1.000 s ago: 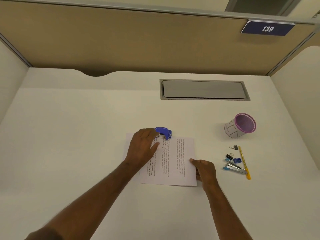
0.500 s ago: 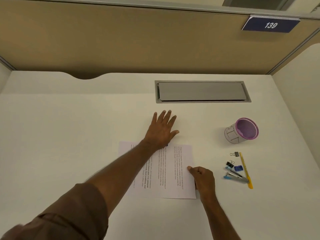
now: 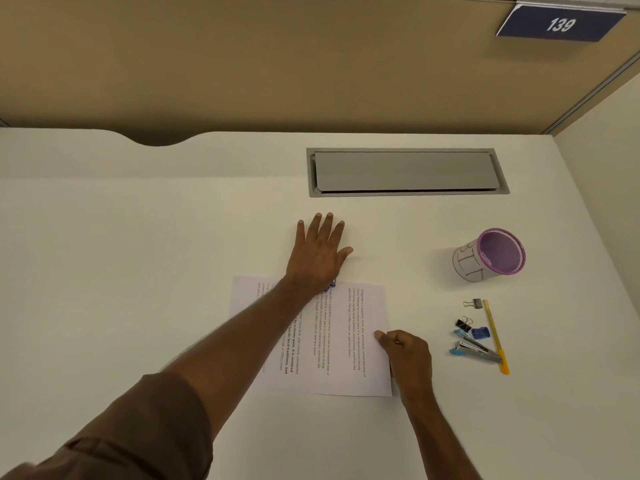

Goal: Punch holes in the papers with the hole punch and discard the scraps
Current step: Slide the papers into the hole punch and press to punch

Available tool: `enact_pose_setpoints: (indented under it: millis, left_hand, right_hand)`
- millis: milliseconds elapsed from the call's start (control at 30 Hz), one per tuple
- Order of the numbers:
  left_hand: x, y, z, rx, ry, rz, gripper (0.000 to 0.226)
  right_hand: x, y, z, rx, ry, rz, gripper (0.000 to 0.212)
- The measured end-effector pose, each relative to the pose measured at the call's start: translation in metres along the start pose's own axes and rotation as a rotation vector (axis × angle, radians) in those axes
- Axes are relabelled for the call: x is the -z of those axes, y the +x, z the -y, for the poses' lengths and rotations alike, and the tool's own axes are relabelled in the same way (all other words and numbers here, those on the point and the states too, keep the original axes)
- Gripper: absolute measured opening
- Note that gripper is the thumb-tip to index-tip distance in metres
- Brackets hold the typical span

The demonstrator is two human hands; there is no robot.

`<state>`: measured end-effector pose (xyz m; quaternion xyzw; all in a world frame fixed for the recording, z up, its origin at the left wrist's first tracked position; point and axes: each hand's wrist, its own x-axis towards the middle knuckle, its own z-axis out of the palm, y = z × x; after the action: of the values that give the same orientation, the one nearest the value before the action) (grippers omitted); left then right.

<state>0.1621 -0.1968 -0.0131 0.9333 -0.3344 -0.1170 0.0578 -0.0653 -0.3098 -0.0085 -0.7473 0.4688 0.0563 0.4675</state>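
The left hand (image 3: 320, 256) lies flat with fingers spread, its palm pressing the punch (image 3: 331, 285), which is almost hidden at the 12 o'clock edge of the papers (image 3: 349, 341). The right hand (image 3: 408, 358), fingers curled, holds the papers' 3 o'clock edge. The cup (image 3: 491, 255) stands at 2 o'clock.

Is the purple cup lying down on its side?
No, the purple cup stands upright on the desk, its open mouth facing up.

papers (image 3: 367, 341): white, black words | hole punch (image 3: 333, 283): blue | cup (image 3: 491, 256): purple rim, white wrap | pen (image 3: 495, 336): yellow | sign (image 3: 560, 24): dark blue, white 139 | desk (image 3: 138, 271): white | sleeve (image 3: 131, 434): brown
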Motion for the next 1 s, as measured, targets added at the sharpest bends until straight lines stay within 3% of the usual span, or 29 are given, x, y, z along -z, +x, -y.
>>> enact_pose_setpoints:
  millis: [433,767,867,1000]
  left_hand:
    - [-0.001,0.001,0.001,0.012,-0.024,0.029,0.072]
    - [0.013,-0.003,0.004,0.034,-0.097,0.013,0.093]
    - [0.027,-0.005,0.011,0.069,-0.206,-0.06,0.084]
    - [0.043,-0.024,0.036,0.157,-0.482,-0.297,0.061]
  right_hand:
    - [0.008,-0.007,-0.003,0.051,0.107,0.05,0.021]
    - [0.013,-0.012,-0.003,0.069,0.204,0.078,0.015]
    - [0.015,-0.014,-0.004,0.061,0.247,0.076,0.013]
    - [0.016,-0.018,-0.007,0.048,0.289,0.068,0.012]
